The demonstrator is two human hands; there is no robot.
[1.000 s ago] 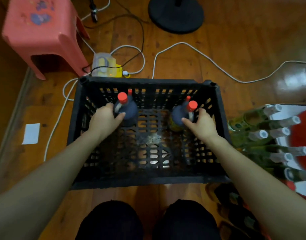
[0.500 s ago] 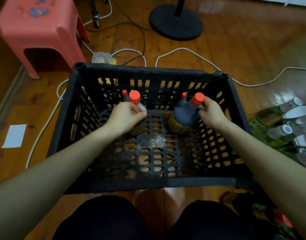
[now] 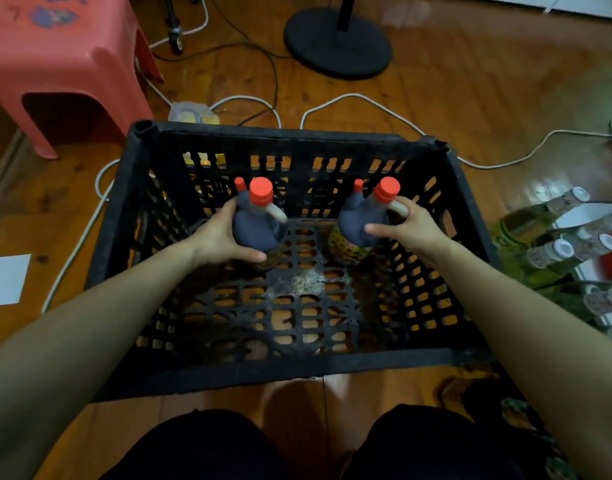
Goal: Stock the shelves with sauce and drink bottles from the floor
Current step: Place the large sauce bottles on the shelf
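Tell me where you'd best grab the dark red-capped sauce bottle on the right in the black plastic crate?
By the loop handle beside the neck of the dark red-capped sauce bottle, coming from above and the person's right. It stands upright inside the black plastic crate, whose walls block a low approach, and the handle faces the right wall.

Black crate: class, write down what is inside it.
Inside the crate: two dark, red-capped sauce bottles. The left hand holds the left bottle, the right hand the right bottle. A smaller red cap shows behind each; the bottles hide what it belongs to.
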